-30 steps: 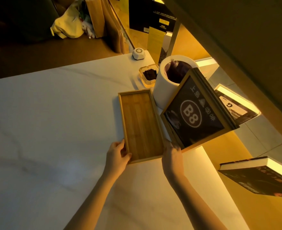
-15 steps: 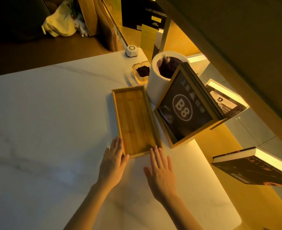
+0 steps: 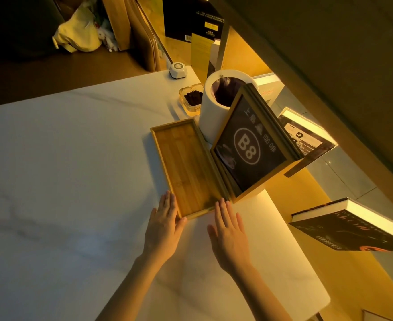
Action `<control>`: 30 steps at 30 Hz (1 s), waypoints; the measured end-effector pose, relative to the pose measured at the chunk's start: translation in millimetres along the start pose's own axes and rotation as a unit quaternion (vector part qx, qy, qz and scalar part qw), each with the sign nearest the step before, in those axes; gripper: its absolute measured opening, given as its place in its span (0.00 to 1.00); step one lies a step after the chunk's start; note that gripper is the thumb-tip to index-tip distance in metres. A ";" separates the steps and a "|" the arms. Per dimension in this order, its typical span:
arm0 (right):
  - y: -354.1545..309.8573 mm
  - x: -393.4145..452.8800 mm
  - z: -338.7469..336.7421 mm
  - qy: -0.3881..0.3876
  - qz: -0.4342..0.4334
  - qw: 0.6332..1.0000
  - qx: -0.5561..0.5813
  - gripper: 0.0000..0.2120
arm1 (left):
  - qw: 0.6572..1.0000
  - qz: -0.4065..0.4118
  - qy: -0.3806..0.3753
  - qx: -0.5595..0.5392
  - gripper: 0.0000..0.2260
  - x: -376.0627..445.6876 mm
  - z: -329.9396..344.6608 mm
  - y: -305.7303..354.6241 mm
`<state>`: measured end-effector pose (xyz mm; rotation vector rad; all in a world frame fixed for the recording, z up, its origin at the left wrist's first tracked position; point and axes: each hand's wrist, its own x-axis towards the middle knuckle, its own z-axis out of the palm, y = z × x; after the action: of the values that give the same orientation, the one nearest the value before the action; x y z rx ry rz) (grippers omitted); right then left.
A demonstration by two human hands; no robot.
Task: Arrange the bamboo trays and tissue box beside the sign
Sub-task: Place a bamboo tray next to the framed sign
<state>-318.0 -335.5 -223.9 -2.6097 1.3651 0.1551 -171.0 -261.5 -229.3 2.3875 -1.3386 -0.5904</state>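
Observation:
A long empty bamboo tray (image 3: 186, 165) lies flat on the white marble table (image 3: 63, 170), its right side against the wood-framed black "B8" sign (image 3: 248, 147). My left hand (image 3: 165, 225) rests flat on the table with fingers spread, its fingertips touching the tray's near left corner. My right hand (image 3: 230, 235) lies flat and open too, fingertips at the tray's near right corner. Neither hand holds anything. No tissue box is in view.
Behind the sign stands a white cylindrical bin (image 3: 216, 105) with a dark liner. A glass ashtray (image 3: 192, 98) with dark grounds and a small white call button (image 3: 178, 70) sit at the far table corner. Books (image 3: 352, 228) hang beyond the table's right edge.
Both hands let go of the tray's near end and flattened out on the table. The tray now sits snug beside the sign.

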 end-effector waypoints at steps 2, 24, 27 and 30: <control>2.7 0.6 0.9 0.001 -0.006 1.000 0.000 0.29 | 1.000 -0.002 -0.005 -0.002 0.29 -0.5 0.2 2.2; 15.9 2.4 8.9 0.025 -0.039 0.998 0.042 0.25 | 1.000 -0.010 0.011 -0.009 0.29 -2.1 6.6 8.0; 17.2 2.0 9.7 0.024 -0.046 0.997 0.051 0.26 | 1.000 -0.012 0.005 -0.011 0.29 -2.3 6.9 8.2; 16.2 2.0 9.8 0.014 -0.046 0.997 0.055 0.26 | 1.000 -0.009 0.009 -0.007 0.29 -3.3 6.4 6.9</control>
<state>-330.3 -344.0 -235.7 -2.5849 1.2231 0.0295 -180.8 -262.6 -230.8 2.3895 -1.3029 -0.5789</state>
